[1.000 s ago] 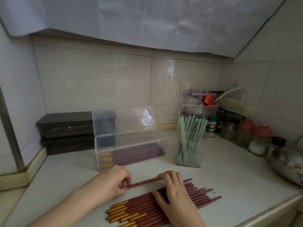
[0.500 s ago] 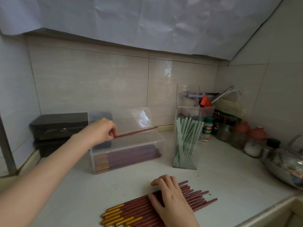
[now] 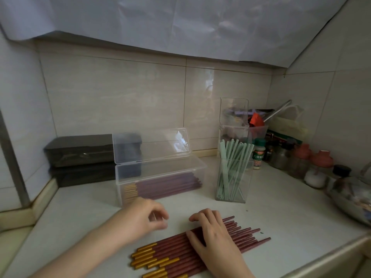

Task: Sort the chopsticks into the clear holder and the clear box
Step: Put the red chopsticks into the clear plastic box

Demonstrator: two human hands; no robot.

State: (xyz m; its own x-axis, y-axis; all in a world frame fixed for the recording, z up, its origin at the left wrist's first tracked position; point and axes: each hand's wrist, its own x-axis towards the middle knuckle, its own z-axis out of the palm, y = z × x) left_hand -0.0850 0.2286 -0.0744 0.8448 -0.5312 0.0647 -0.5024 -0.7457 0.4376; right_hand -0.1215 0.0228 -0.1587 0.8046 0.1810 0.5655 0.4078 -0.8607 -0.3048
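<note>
Several red chopsticks with gold ends (image 3: 172, 255) lie in a row on the white counter near its front edge. My right hand (image 3: 214, 237) presses flat on top of them. My left hand (image 3: 144, 219) hovers just left of the row with loosely curled fingers and holds nothing. Behind it stands the clear box (image 3: 160, 173) with its lid up and several red chopsticks lying inside. The clear holder (image 3: 233, 177) stands to the box's right, filled with upright pale green chopsticks.
Two dark boxes (image 3: 80, 157) are stacked at the back left. Spice jars and bottles (image 3: 313, 167) crowd the right corner, with a metal pot (image 3: 353, 197) at the right edge. The counter's front edge (image 3: 321, 257) runs close to the chopsticks.
My left hand carried one red chopstick up to the clear box, let it go there, and has come back empty beside the row. My right hand stayed on the chopsticks.
</note>
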